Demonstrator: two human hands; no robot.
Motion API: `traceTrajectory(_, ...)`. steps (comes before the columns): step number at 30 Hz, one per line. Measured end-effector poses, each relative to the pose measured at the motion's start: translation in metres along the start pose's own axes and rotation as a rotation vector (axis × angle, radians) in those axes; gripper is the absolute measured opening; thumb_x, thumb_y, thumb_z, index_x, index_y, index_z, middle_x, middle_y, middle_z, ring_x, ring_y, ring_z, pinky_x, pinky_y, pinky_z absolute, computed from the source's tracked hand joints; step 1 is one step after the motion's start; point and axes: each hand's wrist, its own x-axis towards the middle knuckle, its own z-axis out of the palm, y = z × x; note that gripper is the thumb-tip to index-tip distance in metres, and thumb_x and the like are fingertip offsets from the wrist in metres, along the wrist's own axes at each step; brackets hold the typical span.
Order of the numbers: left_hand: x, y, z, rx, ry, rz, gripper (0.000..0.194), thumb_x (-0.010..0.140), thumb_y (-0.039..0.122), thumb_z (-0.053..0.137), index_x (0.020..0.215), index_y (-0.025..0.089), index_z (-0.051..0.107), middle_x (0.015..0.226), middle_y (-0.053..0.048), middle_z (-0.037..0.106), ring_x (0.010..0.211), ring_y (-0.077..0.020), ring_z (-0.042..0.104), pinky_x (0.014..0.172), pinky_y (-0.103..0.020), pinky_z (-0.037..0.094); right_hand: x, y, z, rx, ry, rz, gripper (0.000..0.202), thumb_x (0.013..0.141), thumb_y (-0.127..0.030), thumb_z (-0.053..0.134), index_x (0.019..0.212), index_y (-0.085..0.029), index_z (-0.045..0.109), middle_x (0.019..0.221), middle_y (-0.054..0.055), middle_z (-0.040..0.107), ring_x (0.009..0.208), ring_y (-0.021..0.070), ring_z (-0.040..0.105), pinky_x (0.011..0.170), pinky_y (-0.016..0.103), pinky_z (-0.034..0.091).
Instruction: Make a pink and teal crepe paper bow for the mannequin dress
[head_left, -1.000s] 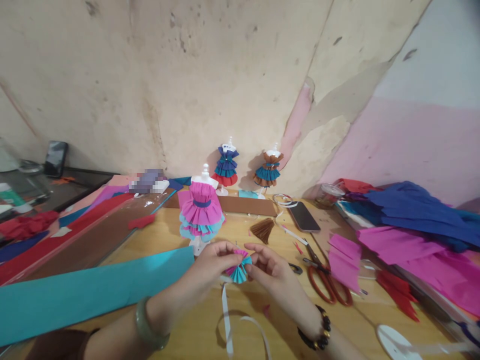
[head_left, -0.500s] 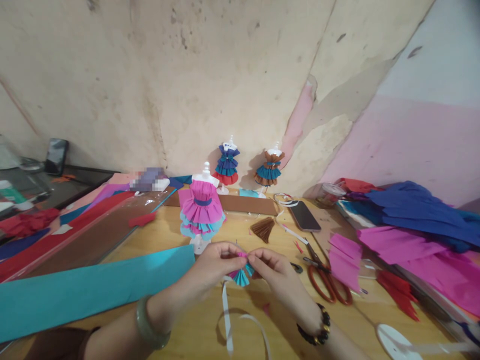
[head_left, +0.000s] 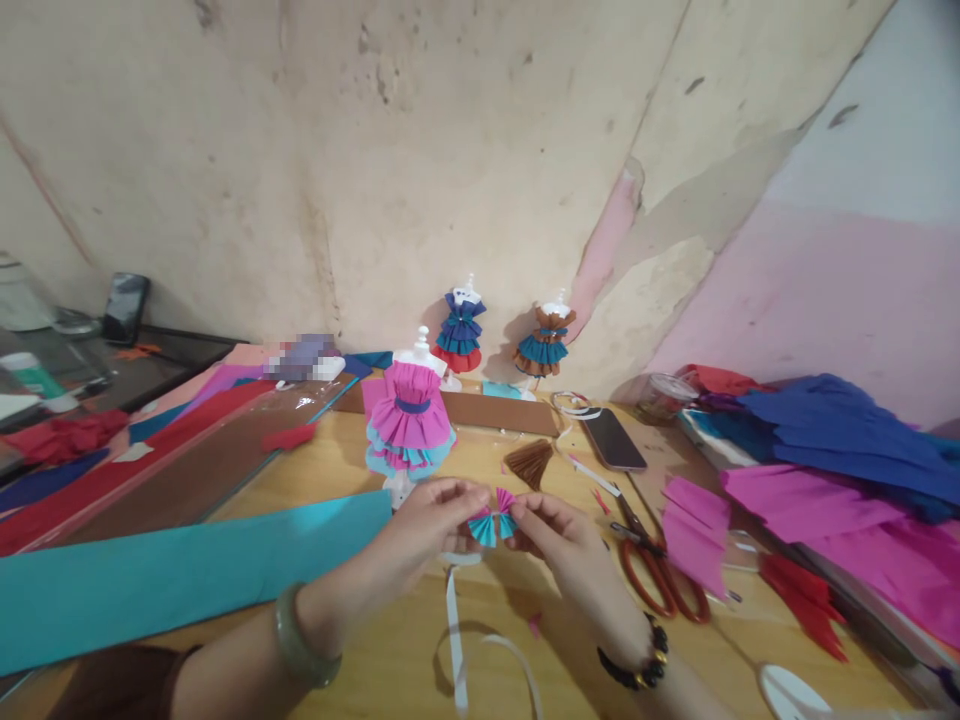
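Between my two hands is a small pleated paper bow point(head_left: 484, 529), pink above and turquoise below, fanned out on both sides of a pinched middle. My left hand point(head_left: 442, 515) pinches its left side between thumb and fingers. On the right side, my right hand point(head_left: 551, 530) grips the pleats the same way. A white strip point(head_left: 454, 640) lies curled on the table under my hands. Just behind them stands a small white dress form point(head_left: 411, 410) in a pink and turquoise ruffled paper dress with a dark blue waistband.
Scissors with orange-brown handles point(head_left: 660, 575) lie right of my hand, near a phone point(head_left: 613, 438) and a brown pleated fan point(head_left: 530, 461). A turquoise paper strip point(head_left: 195, 570) spans the left. Two dressed forms stand by the wall; paper sheets point(head_left: 840, 430) pile up at right.
The bow has turned and spread: its pink upper pleats and both fanned sides now show. My fingers have moved slightly apart to its two sides. The view has shifted a little.
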Motion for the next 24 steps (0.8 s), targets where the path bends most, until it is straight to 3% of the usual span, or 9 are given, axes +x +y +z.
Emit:
traceTrajectory(3,-0.0001,-0.0004,0.0007,0.049,-0.075,-0.005,0.034,0.068,0.043,0.077,0.082,0.014,0.068,0.080,-0.005,0.067,0.072,-0.0162,0.063,0.071,-0.030,0.049,-0.0002,-0.0010,0.0004,0.058,0.033,-0.007,0.037,0.064,-0.049,0.081,0.074,-0.016,0.068,0.068,0.002,0.064,0.063,0.0149,0.057,0.067,0.029,0.048)
traceTrajectory(6,0.0019,-0.0033,-0.0002,0.064,-0.049,0.015,0.031,0.064,0.038,0.078,0.079,0.013,0.067,0.077,-0.005,0.066,0.072,-0.0168,0.063,0.072,-0.031,0.048,-0.0018,-0.0004,0.0006,0.087,0.030,-0.001,0.036,0.063,-0.048,0.082,0.075,-0.016,0.070,0.070,0.002,0.065,0.064,0.0152,0.058,0.068,0.030,0.049)
traceTrajectory(13,0.0021,-0.0041,-0.0008,0.069,-0.045,0.033,0.026,0.066,0.034,0.074,0.082,0.013,0.069,0.075,-0.004,0.066,0.069,-0.0150,0.060,0.070,-0.030,0.047,-0.0055,-0.0055,0.0019,0.054,-0.103,0.016,0.035,0.070,-0.048,0.078,0.084,-0.017,0.071,0.078,0.003,0.068,0.069,0.0156,0.060,0.069,0.029,0.048)
traceTrajectory(20,0.0022,-0.0028,0.0019,0.176,0.005,-0.010,0.017,0.062,0.029,0.071,0.069,0.015,0.063,0.067,-0.002,0.065,0.066,-0.0157,0.060,0.066,-0.028,0.046,-0.0042,-0.0052,0.0048,-0.092,-0.060,-0.018,0.037,0.065,-0.051,0.078,0.073,-0.015,0.071,0.063,0.001,0.065,0.061,0.0141,0.055,0.062,0.026,0.044)
traceTrajectory(24,0.0041,-0.0062,0.0025,0.296,0.017,0.101,0.013,0.061,0.025,0.067,0.064,0.016,0.059,0.062,0.000,0.061,0.060,-0.0136,0.055,0.061,-0.026,0.042,-0.0051,-0.0049,0.0044,-0.122,-0.053,-0.019,0.035,0.066,-0.049,0.078,0.073,-0.015,0.070,0.062,0.001,0.064,0.061,0.0144,0.055,0.062,0.027,0.044)
